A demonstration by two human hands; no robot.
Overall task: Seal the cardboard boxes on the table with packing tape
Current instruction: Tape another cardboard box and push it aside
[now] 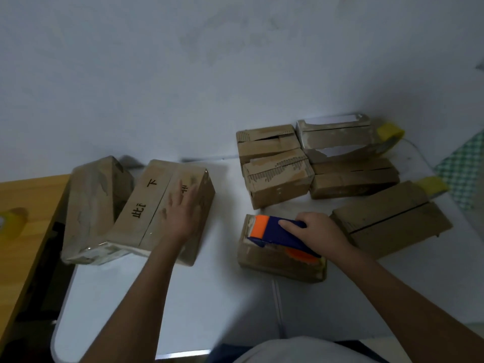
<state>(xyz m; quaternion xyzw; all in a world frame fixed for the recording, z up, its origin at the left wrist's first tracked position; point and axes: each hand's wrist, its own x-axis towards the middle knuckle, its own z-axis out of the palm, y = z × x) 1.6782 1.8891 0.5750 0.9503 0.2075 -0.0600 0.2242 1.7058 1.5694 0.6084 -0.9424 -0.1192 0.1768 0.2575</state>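
White table: left hand flat on cardboard box (scuffed), right hand grips plastic tape dispenser.

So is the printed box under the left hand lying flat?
No, tilted: the printed box leans on the neighbouring box, left hand flat on top.

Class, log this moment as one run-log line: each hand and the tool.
left hand: flat on printed box | right hand: grips tape dispenser | dispenser: on small box
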